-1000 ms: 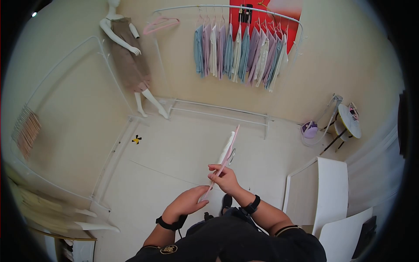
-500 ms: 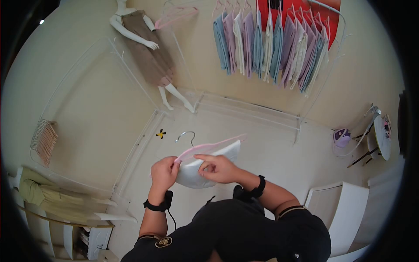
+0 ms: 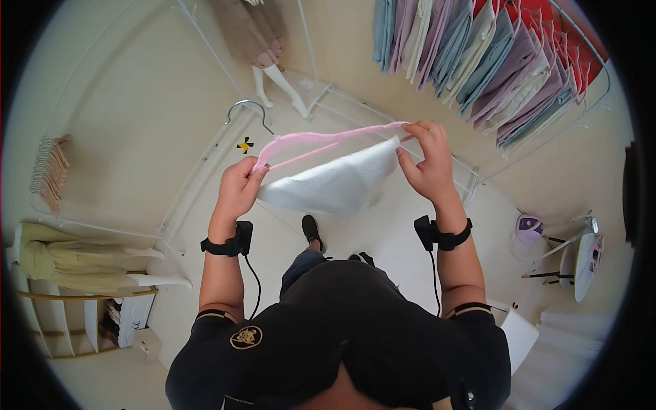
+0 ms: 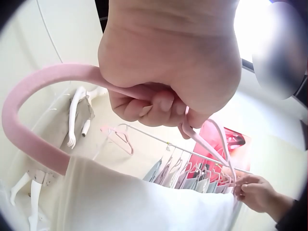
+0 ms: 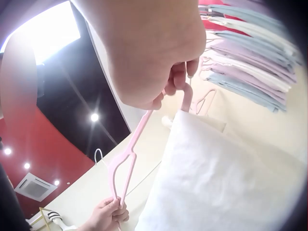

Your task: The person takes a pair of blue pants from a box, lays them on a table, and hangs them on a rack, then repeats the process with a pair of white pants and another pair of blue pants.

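Note:
A pink hanger (image 3: 321,137) with a metal hook (image 3: 247,102) is stretched between both hands in front of the person's torso. Over its lower bar hangs a white folded garment (image 3: 335,181), its kind not shown. My left hand (image 3: 237,188) grips the hanger's left end, fingers curled round the pink bar in the left wrist view. At the opposite end, my right hand (image 3: 432,164) pinches the hanger's curved corner, right beside the garment's upper edge. In the right wrist view, the white garment (image 5: 216,178) hangs broad and smooth below that hand.
A rack at the upper right bears several folded blue, lilac and white garments (image 3: 478,68). Mannequins stand behind (image 3: 270,75) and at the left (image 3: 75,263). Bare hangers (image 3: 55,174) hang on the left rack. A purple steamer (image 3: 529,229) and a small round table (image 3: 581,266) stand at the right.
The hanger has turned from edge-on to broadside and come higher in view. My right hand has moved from the garment's front to the hanger's right end; my left keeps its left end.

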A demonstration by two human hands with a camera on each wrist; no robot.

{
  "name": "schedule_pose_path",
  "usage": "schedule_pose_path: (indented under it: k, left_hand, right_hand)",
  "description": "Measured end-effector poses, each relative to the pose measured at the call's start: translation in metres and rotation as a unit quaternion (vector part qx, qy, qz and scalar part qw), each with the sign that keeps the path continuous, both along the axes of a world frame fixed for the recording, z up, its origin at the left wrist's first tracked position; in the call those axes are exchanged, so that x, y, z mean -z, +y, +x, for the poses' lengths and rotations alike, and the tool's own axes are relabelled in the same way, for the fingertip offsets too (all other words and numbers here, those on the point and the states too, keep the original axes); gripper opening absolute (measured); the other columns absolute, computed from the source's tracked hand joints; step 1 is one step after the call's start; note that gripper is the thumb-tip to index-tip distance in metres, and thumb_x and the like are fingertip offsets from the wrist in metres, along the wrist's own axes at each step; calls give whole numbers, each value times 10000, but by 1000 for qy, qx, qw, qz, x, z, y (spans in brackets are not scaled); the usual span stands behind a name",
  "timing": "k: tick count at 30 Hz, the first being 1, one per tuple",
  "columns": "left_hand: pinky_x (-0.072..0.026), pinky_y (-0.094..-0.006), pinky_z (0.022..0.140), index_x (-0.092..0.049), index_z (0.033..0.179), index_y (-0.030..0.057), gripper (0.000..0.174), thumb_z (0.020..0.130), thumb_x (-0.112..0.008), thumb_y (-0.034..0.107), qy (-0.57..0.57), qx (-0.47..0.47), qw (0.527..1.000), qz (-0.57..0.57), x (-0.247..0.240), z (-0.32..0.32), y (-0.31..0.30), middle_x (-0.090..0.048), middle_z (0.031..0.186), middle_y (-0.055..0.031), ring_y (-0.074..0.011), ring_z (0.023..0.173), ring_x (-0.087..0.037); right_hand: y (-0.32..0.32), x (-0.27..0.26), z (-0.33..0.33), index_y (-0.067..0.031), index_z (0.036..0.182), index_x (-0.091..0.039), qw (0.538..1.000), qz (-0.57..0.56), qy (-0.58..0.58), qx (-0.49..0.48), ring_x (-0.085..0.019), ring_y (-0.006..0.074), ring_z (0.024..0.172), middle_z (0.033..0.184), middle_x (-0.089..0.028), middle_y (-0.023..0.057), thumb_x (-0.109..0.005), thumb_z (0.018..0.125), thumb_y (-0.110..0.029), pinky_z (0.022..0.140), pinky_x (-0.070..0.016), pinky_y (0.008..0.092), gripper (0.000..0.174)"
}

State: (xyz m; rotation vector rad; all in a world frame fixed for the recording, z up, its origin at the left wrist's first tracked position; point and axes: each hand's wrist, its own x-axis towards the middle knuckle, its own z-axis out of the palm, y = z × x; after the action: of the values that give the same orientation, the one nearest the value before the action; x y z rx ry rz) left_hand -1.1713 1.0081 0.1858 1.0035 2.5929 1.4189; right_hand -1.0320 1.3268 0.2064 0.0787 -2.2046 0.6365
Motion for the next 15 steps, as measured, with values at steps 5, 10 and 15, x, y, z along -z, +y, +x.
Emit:
schedule_pose_path:
  k: [5, 10, 15]
  left_hand:
    - [-364, -262, 513, -601, 830, 8, 150, 848, -576, 154, 13, 47, 997, 51, 17, -71, 28, -493, 588, -52, -135, 536, -435]
    - [-377, -277, 521, -604, 825, 22, 149, 832, -597, 171, 40, 84, 995, 46, 15, -155, 54, -543, 622, -64, -192, 545, -475]
    - [-418, -327, 661, -625, 826, 48, 112, 792, -637, 153, 186, 121, 971, 90, 20, -252, 82, -598, 725, -70, -255, 732, -546]
  right_hand:
    - [4, -29, -51, -54, 964, -590, 989, 143, -43, 21, -502, 270, 857, 941, -546, 86, -673, 656, -104, 721, -403, 348, 323]
    - [5, -52, -113, -42, 954, -601, 977, 184, -101, 34, -511, 273, 729, 775, -555, 75, -654, 682, -98, 650, -401, 348, 283]
    - [17, -53, -159, -13, 971, -594, 854, -201, -458, -142, -410, 89, 487, 545, -428, -34, -580, 808, -72, 458, -310, 251, 174]
